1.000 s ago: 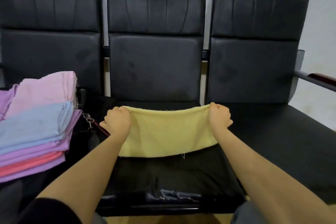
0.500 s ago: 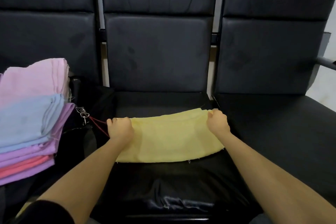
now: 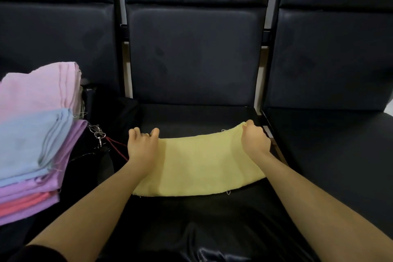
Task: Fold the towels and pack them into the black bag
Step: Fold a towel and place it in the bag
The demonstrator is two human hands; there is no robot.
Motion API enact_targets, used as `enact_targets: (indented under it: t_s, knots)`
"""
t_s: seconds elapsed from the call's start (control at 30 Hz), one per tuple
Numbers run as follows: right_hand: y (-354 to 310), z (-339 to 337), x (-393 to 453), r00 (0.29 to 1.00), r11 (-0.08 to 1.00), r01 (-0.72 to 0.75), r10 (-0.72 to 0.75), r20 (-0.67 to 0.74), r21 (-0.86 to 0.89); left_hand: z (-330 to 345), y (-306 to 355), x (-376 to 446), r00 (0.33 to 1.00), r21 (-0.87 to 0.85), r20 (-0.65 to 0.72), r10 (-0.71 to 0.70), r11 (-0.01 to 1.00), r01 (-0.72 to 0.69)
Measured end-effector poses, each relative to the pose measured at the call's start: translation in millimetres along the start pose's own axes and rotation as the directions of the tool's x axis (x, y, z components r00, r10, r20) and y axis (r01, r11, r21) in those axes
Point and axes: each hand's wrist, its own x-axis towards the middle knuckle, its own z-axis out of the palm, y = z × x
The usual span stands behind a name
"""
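Observation:
A yellow towel (image 3: 200, 168) lies folded flat on the middle black seat (image 3: 191, 117). My left hand (image 3: 143, 147) holds its far left corner, and the hand covers that corner. My right hand (image 3: 255, 139) grips the far right corner with curled fingers. The black bag (image 3: 100, 168) sits crumpled left of the towel, between it and the stack, showing a metal clasp (image 3: 96, 134) and a red cord (image 3: 116, 144). A stack of folded towels (image 3: 32, 140) in pink, blue, purple and coral stands on the left seat.
Three black padded chairs stand in a row with upright backrests (image 3: 193, 53) behind the seats. The right seat (image 3: 329, 155) is bare. Shiny black fabric (image 3: 212, 236) wrinkles at the near edge of the middle seat.
The towel went from hanging stretched between my hands to lying flat on the seat. Both hands lowered with it and the view tilted down and moved closer.

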Motion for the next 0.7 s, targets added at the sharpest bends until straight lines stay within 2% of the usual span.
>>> enact_targets:
  t_s: [0.13,0.27,0.4,0.47,0.53,0.6,0.7]
  knots:
    - [7.6,9.6,3.9,0.994,0.989,0.066,-0.078,-0.082,-0.134,1.2,4.0,1.3,0.998,0.050,0.063,-0.004,0.999,0.001]
    - [12.5,3.8,6.1,0.991,0.967,0.062,-0.088,-0.097,-0.246,-2.5,9.6,5.2,0.999,0.057,0.033,0.017,0.998,-0.019]
    - [16.6,6.1,5.3,0.983,0.973,0.051,-0.089,-0.160,-0.224,-6.7,16.9,6.8,1.000,0.122,0.012,0.005,0.992,-0.007]
    - [17.7,10.5,0.0,0.959,0.968,0.093,-0.150,-0.240,-0.233,-9.4,22.0,4.6,1.000,0.130,-0.007,-0.015,0.991,0.015]
    - [14.9,15.1,-6.9,0.923,0.959,0.176,-0.239,-0.301,-0.221,-13.8,27.3,0.3,0.998,0.065,-0.042,-0.052,0.996,0.054]
    - [5.0,18.0,-16.2,0.928,0.947,0.301,-0.317,-0.197,-0.107,-20.1,29.7,-5.4,0.995,0.012,-0.033,-0.093,0.996,0.094]
    - [-9.3,27.7,-29.5,0.913,0.912,0.407,-0.406,-0.021,0.058,-23.5,30.9,-14.7,0.989,0.005,0.109,-0.095,0.995,0.095]
